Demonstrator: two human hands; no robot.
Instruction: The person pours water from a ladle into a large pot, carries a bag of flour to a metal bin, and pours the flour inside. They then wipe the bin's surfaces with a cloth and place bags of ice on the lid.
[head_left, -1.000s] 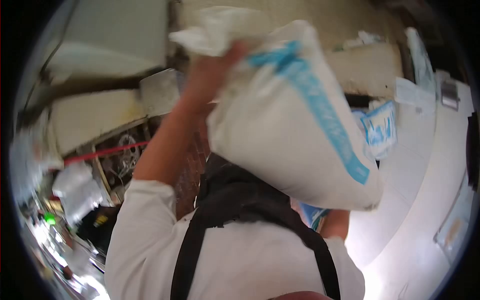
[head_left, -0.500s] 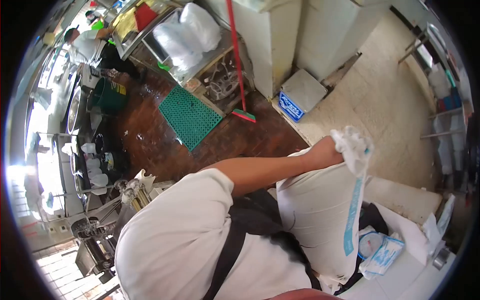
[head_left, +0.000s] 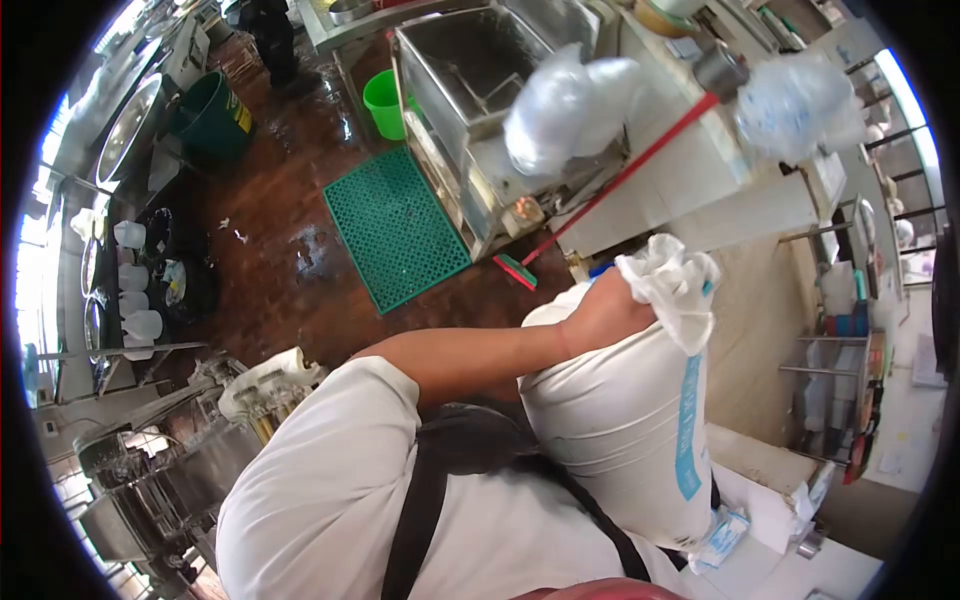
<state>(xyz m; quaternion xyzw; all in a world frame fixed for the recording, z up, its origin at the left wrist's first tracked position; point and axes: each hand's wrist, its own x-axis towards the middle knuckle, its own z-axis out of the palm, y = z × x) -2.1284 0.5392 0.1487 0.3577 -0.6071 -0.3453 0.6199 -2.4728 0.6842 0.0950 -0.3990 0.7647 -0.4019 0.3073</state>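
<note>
My left hand (head_left: pixel 605 315) is closed around the gathered neck of a large white sack (head_left: pixel 620 420), at the right of my body. Crumpled cloth of the sack's mouth bunches out above my fist. A blue printed strip runs down the sack's far side. The sack looks full and leans upright against my chest and the black apron strap. My left arm reaches across my front to it. My right hand does not show; the sack and my body may hide it. A blue-and-white packet (head_left: pixel 720 540) lies by the sack's base.
A green perforated mat (head_left: pixel 400 230) lies on the wet brown floor. Beside it stand a red-handled broom (head_left: pixel 635 170), a bright green bucket (head_left: pixel 383 105) and a metal sink unit (head_left: pixel 465 70). Machinery (head_left: pixel 190 470) stands at left. A co-worker's legs (head_left: pixel 268 45) show at the far end.
My view has turned, bringing the sink unit, green bucket and right-hand shelves into sight. The co-worker's upper body has left the picture. My left hand keeps its hold on the sack's neck.
</note>
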